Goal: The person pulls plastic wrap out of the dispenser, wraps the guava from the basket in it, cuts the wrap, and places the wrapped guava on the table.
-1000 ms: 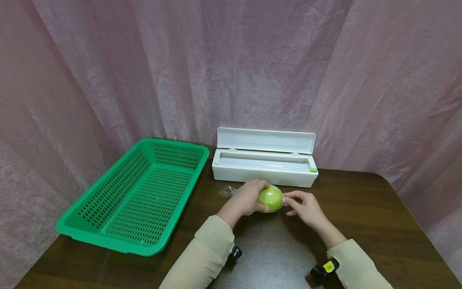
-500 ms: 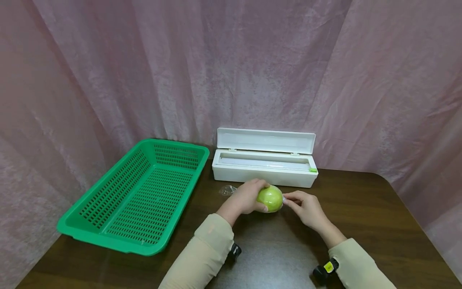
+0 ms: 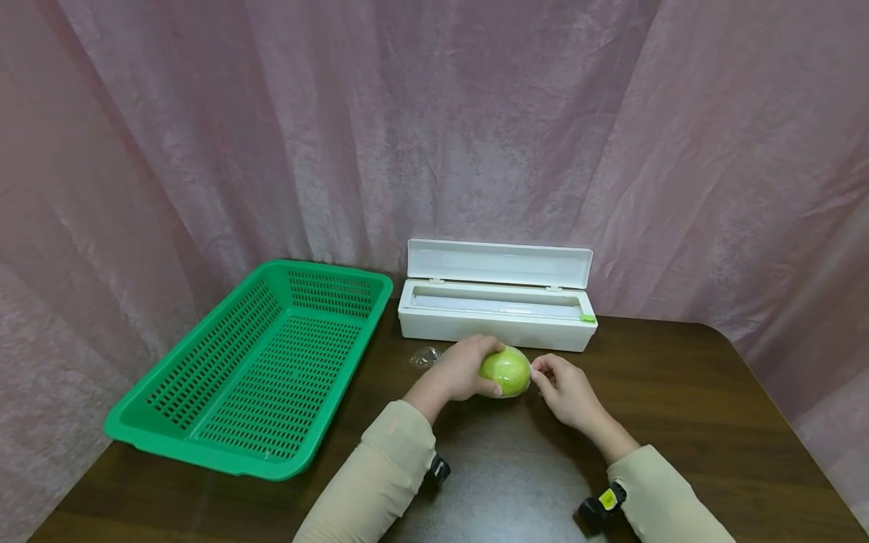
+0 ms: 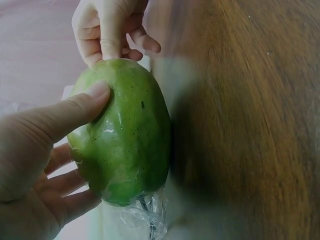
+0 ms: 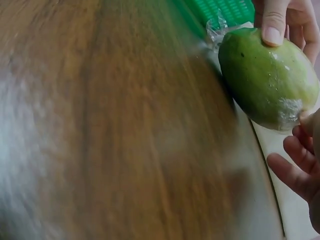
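My left hand (image 3: 463,369) grips a green mango (image 3: 505,371) that is covered in clear plastic wrap. In the left wrist view, the thumb lies along the near side of the mango (image 4: 122,130) and the other fingers go behind it. A loose tail of plastic wrap (image 4: 150,212) sticks out at the left-hand end. At the opposite end my right hand (image 3: 566,388) has its thumb and forefinger together, pinching the film close against the fruit. The right wrist view shows a crinkled patch of wrap (image 5: 290,109) beside those fingertips; the other fingers are loosely bent.
Behind the hands stands a white plastic-wrap dispenser (image 3: 498,332), its lid (image 3: 498,264) raised and a roll inside. A green slotted basket (image 3: 285,377) occupies the table's left side. The brown table (image 3: 706,422) ends at a pink curtain (image 3: 489,136).
My right thumb and forefinger have come in closer to the mango's end, and the film tail there shows less. The mango and left hand have shifted very slightly left.
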Motion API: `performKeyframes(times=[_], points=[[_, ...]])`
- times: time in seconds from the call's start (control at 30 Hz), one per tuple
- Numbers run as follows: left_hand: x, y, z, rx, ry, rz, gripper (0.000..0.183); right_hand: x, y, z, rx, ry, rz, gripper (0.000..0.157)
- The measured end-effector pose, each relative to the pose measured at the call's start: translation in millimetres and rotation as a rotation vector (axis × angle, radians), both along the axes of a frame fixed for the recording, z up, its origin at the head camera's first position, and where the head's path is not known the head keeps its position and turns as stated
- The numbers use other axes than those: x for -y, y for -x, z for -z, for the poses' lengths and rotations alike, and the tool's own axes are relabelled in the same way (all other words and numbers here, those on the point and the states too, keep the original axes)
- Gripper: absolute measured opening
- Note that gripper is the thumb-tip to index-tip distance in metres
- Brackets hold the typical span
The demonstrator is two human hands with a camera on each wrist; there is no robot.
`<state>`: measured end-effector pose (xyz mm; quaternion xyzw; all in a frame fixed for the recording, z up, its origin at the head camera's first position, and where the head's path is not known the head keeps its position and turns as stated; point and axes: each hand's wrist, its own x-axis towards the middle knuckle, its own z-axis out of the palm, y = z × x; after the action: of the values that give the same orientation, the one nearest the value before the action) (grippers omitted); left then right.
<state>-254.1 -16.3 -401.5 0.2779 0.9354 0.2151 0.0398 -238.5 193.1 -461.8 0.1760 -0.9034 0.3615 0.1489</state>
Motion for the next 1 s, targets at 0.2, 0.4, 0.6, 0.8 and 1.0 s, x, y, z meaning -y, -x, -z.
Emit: performKeyframes(times=[0.2,0.4,0.6,0.8,1.0], points=[[-1,-1.0,-0.8,-0.014,0.013,-0.003,0.062,6,-3.4,0.1,-0.098,-0.054,0.064,0.004],[-3,-1.5,-2.9,-0.029,0.043,-0.013,0.062,5,-11.3,-9.7,-0.064,0.011,0.058,0.007],[-4,-0.8,-1.8,-0.024,0.045,-0.011,0.062,-4,-14.1,-11.0,-0.081,-0.032,-0.058,0.020],[-2,-1.8,-0.7,-0.011,0.020,-0.007,0.063,-7,-14.5,-10.6,-0.059,-0.022,-0.120,0.026],[-2,-1.0,-0.4,-0.015,0.001,-0.002,0.063,-7,-13.7,-14.4,0.079,0.108,-0.146,0.029]])
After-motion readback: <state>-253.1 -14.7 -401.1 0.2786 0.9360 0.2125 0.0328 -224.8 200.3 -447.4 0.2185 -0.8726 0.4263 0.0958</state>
